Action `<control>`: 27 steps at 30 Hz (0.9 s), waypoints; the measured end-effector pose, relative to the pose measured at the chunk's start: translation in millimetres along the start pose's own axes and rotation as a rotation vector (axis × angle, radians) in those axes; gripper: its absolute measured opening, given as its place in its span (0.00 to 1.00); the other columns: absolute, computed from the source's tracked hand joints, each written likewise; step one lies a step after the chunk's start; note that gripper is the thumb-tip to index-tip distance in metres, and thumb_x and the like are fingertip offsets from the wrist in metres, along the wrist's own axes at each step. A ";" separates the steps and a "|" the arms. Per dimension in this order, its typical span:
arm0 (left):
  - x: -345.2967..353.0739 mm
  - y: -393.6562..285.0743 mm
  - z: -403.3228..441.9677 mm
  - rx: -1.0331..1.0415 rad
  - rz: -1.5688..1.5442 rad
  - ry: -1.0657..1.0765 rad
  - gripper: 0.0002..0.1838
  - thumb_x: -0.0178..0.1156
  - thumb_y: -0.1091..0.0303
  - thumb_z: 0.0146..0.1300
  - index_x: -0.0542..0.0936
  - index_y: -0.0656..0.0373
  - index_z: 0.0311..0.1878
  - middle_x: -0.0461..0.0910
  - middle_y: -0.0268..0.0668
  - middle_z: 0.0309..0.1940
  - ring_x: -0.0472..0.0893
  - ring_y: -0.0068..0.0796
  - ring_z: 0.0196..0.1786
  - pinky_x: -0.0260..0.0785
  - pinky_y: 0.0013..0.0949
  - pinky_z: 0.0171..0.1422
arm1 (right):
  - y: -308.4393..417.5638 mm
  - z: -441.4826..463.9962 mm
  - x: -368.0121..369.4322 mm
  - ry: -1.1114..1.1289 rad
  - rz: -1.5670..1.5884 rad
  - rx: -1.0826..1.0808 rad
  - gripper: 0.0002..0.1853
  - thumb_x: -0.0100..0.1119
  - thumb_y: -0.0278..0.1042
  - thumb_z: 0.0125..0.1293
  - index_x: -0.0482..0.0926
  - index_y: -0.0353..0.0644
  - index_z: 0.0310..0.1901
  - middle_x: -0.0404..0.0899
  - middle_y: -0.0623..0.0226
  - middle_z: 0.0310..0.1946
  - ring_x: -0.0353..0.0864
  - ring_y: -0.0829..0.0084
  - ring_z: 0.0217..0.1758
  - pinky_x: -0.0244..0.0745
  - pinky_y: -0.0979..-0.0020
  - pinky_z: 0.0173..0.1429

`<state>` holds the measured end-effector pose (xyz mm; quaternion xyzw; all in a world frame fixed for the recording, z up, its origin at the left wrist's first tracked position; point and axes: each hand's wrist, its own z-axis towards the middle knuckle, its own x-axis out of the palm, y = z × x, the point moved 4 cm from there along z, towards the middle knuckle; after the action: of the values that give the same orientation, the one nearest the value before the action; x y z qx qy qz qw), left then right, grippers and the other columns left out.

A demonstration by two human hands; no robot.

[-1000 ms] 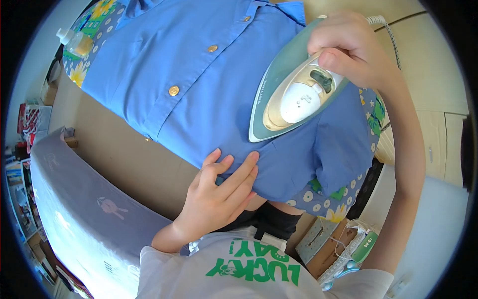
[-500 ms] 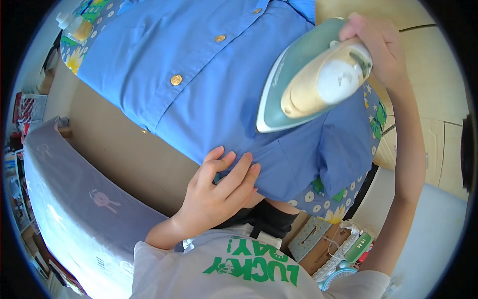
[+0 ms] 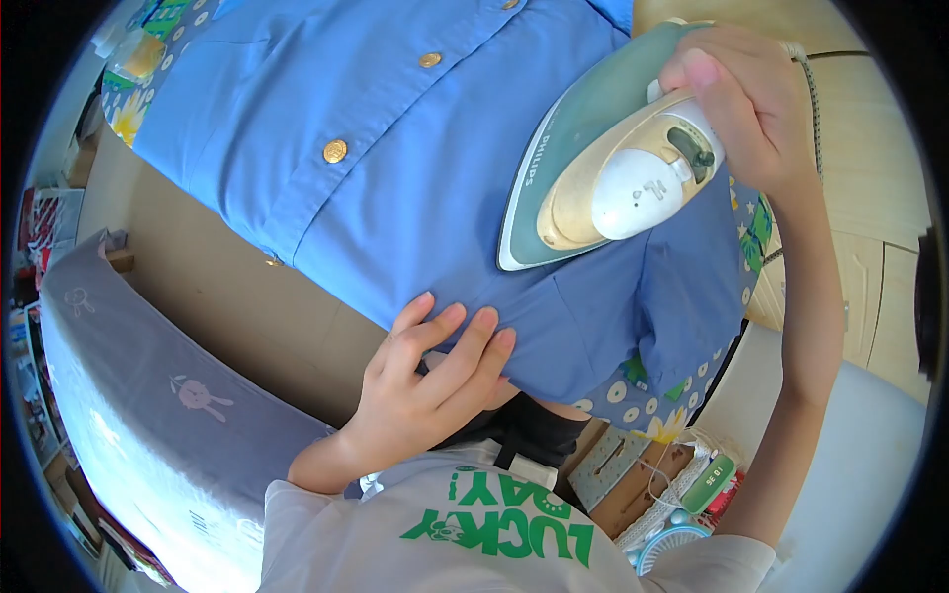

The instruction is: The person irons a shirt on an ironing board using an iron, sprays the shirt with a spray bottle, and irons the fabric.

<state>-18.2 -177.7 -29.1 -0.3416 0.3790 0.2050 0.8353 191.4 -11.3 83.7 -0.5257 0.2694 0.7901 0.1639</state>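
Observation:
My right hand (image 3: pixel 751 109) is closed around the handle of a teal, cream and white steam iron (image 3: pixel 568 203). The iron lies on a blue shirt (image 3: pixel 415 188) with gold buttons, its tip pointing down toward my body. My left hand (image 3: pixel 420 381) rests on the shirt's near edge, just below that tip, with its fingers spread across the cloth; its thumb is mostly hidden. Under the shirt is an ironing board with a patterned cover (image 3: pixel 618 400), flowers and white dots showing at its edges.
A clear bottle (image 3: pixel 136 54) with yellowish contents stands at the board's far left. The iron's cord (image 3: pixel 816 109) hangs beyond my right hand. Purple rabbit-print fabric (image 3: pixel 198 385) drapes at the left. Low on the right sit a box (image 3: pixel 613 469) and a green device (image 3: pixel 709 489) with a display.
The iron has slid slightly left and toward me, its tip now closer to my left hand. My left hand stays nearly in place on the shirt.

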 end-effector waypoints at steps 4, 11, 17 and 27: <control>2.1 1.0 -2.6 0.000 -0.029 0.013 0.25 0.71 0.60 0.40 0.83 0.53 0.46 0.78 0.34 0.52 0.75 0.47 0.54 0.67 0.54 0.61 | -5.7 -4.6 2.1 -0.046 0.005 0.211 0.16 0.46 0.35 0.69 0.76 0.35 0.26 0.76 0.61 0.21 0.73 0.65 0.24 0.65 0.67 0.32; -1.4 -2.9 -1.0 -0.012 0.041 0.077 0.24 0.70 0.57 0.43 0.82 0.52 0.47 0.76 0.35 0.54 0.70 0.55 0.64 0.60 0.57 0.65 | -1.3 4.4 -2.5 -0.203 0.058 0.279 0.18 0.53 0.34 0.64 0.76 0.35 0.18 0.71 0.63 0.11 0.69 0.71 0.12 0.61 0.71 0.20; -2.5 -2.4 -0.1 -0.008 0.084 0.091 0.24 0.70 0.57 0.45 0.81 0.49 0.49 0.75 0.37 0.56 0.69 0.53 0.64 0.57 0.56 0.67 | -23.7 -6.4 -6.4 -0.187 0.283 0.396 0.17 0.50 0.30 0.66 0.78 0.34 0.20 0.72 0.67 0.11 0.68 0.81 0.14 0.60 0.74 0.20; -0.5 -0.6 -1.8 -0.021 0.065 0.127 0.26 0.70 0.59 0.45 0.79 0.48 0.51 0.73 0.40 0.59 0.68 0.54 0.65 0.58 0.57 0.65 | 0.6 3.9 -6.4 -0.032 0.005 0.011 0.17 0.51 0.31 0.61 0.71 0.37 0.15 0.68 0.61 0.10 0.69 0.65 0.11 0.62 0.67 0.20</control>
<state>-19.0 -179.5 -29.4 -0.3504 0.4400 0.2141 0.7986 190.7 -9.3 90.9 -0.5113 0.2724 0.7974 0.1689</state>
